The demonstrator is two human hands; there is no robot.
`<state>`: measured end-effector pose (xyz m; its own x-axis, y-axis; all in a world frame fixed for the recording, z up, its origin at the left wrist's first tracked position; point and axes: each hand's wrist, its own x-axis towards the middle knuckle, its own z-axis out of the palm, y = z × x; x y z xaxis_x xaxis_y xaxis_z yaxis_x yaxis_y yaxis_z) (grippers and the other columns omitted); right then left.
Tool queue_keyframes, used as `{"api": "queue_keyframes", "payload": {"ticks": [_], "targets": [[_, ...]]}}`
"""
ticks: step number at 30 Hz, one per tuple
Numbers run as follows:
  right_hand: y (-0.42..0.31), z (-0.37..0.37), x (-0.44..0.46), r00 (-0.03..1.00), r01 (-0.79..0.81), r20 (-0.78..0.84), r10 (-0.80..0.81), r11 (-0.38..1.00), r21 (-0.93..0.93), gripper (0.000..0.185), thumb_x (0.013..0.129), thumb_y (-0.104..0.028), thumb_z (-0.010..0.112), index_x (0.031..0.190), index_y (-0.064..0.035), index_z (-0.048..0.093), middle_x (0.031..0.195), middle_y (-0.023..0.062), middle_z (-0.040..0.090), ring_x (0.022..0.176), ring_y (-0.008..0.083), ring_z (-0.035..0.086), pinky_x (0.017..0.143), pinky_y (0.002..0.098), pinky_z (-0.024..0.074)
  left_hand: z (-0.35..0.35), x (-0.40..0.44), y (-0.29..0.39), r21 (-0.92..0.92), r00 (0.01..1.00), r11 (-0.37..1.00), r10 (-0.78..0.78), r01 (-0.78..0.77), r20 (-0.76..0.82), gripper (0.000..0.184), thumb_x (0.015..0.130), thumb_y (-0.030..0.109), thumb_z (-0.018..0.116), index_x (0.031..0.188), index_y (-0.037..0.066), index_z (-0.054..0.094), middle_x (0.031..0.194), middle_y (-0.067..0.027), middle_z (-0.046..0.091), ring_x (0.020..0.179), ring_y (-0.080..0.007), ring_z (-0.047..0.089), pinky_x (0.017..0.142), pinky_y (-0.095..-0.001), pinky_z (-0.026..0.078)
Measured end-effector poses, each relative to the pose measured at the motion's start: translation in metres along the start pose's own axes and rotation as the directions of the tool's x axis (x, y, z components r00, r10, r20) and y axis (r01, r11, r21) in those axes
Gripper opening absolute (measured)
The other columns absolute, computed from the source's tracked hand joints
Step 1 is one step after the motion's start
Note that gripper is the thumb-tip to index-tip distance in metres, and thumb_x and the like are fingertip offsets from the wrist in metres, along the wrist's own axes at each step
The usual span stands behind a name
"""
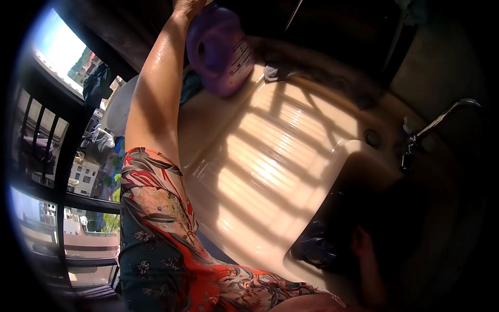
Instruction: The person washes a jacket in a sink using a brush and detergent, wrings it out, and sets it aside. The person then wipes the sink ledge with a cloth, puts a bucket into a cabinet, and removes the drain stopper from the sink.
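Note:
My left arm stretches to the top edge of the view, where my left hand (pixel 189 6) is beside the top of a purple detergent bottle (pixel 221 49). The frame cuts off its fingers, so its grip is hidden. The bottle has a handle hole and a printed label, and is by the far end of a cream washboard sink (pixel 265 166). In deep shadow, my right hand (pixel 362 242) is over the sink's basin, near dark, shiny wet-looking material (pixel 318 244). Its fingers are too dim to make out.
A chrome faucet (pixel 439 122) rises at the right, near a round drain-like fitting (pixel 371 138). A greyish cloth (pixel 278 73) lies on the sink's far rim. Dark window bars (pixel 65 156) run along the left. Sunlight stripes the ribbed washboard.

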<state>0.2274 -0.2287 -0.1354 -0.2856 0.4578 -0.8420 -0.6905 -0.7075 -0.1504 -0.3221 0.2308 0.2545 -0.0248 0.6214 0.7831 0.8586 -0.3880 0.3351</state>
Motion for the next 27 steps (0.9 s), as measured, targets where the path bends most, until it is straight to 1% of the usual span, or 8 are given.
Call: {"api": "queue_keyframes", "payload": {"ticks": [11,13,15,18,20,22,25,27], "targets": [[0.006,0.000,0.002,0.997,-0.080,-0.002,0.081,0.995,0.054,0.034,0.085,-0.041,0.052,0.062,-0.0168,0.051,0.047,-0.0012,0.046,0.036,0.0109,0.041,0.031,0.0218,0.0306,-0.003,-0.023,-0.021,0.017,0.988,0.995,-0.103,0.102,0.111,0.020,0.085,0.024,0.054,0.095,0.007,0.056,0.089,-0.0071,0.058,0.079,-0.0204,0.055,0.070,-0.0333,0.043],[0.008,0.025,-0.016,0.993,0.051,-0.095,-0.064,0.989,-0.138,0.031,0.084,-0.041,0.053,0.066,-0.0171,0.053,0.049,-0.0007,0.047,0.035,0.0111,0.040,0.031,0.0219,0.0309,-0.007,-0.040,-0.032,0.007,0.989,0.995,-0.096,0.096,0.113,0.022,0.085,0.024,0.054,0.098,0.006,0.056,0.093,-0.0076,0.058,0.083,-0.0206,0.055,0.072,-0.0333,0.044],[0.009,0.017,-0.011,0.996,0.033,-0.088,-0.033,0.999,0.003,0.025,0.086,-0.036,0.051,0.072,-0.0172,0.056,0.055,-0.0011,0.051,0.041,0.0116,0.044,0.035,0.0221,0.0336,-0.003,-0.067,-0.032,-0.067,0.984,0.994,-0.072,0.084,0.162,0.024,0.085,0.024,0.054,0.100,0.005,0.056,0.097,-0.0081,0.058,0.087,-0.0208,0.055,0.074,-0.0334,0.044],[0.021,0.067,-0.033,0.942,0.206,-0.202,-0.267,0.938,-0.279,0.032,0.086,-0.037,0.053,0.065,-0.0133,0.048,0.050,-0.0021,0.039,0.038,0.0072,0.032,0.034,0.0209,0.0250,0.013,-0.104,0.017,-0.291,0.962,0.954,0.012,0.071,0.272,0.028,0.085,0.023,0.054,0.105,0.004,0.056,0.102,-0.0088,0.058,0.093,-0.0211,0.055,0.078,-0.0334,0.044],[0.038,0.087,-0.024,0.781,0.330,-0.144,-0.608,0.597,-0.731,0.037,0.086,-0.038,0.053,0.064,-0.0090,0.049,0.050,-0.0014,0.040,0.040,0.0099,0.036,0.037,0.0244,0.0277,0.013,-0.131,0.073,-0.426,0.921,0.901,0.097,0.079,0.377,0.030,0.085,0.023,0.054,0.107,0.003,0.056,0.106,-0.0093,0.058,0.097,-0.0213,0.055,0.080,-0.0335,0.044],[0.053,0.089,-0.003,0.411,0.416,0.398,-0.821,-0.220,-0.882,0.040,0.089,-0.031,0.050,0.061,-0.0027,0.051,0.053,0.0107,0.049,0.046,0.0202,0.047,0.047,0.0366,0.0378,0.011,-0.170,0.137,-0.539,0.817,0.834,0.228,0.117,0.530,0.033,0.085,0.022,0.055,0.110,0.002,0.056,0.110,-0.0098,0.058,0.100,-0.0215,0.055,0.083,-0.0335,0.045],[0.041,0.120,-0.019,0.536,0.216,0.456,-0.710,-0.406,-0.888,0.027,0.087,-0.025,0.051,0.070,-0.0054,0.056,0.066,0.0152,0.058,0.057,0.0315,0.057,0.051,0.0384,0.0447,0.021,-0.214,0.243,-0.689,0.484,0.696,0.541,0.202,0.688,0.030,0.084,0.013,0.055,0.111,0.001,0.056,0.112,-0.0097,0.058,0.098,-0.0175,0.056,0.081,-0.0298,0.046],[0.014,0.091,-0.029,0.519,0.066,0.614,-0.595,-0.688,-0.723,0.024,0.087,-0.025,0.049,0.073,-0.0063,0.056,0.068,0.0136,0.059,0.061,0.0305,0.059,0.054,0.0371,0.0476,0.015,-0.281,0.329,-0.590,0.260,0.740,0.530,0.324,0.807,0.032,0.079,0.017,0.061,0.106,0.000,0.058,0.097,-0.0166,0.062,0.091,-0.0247,0.059,0.080,-0.0320,0.046]]}}
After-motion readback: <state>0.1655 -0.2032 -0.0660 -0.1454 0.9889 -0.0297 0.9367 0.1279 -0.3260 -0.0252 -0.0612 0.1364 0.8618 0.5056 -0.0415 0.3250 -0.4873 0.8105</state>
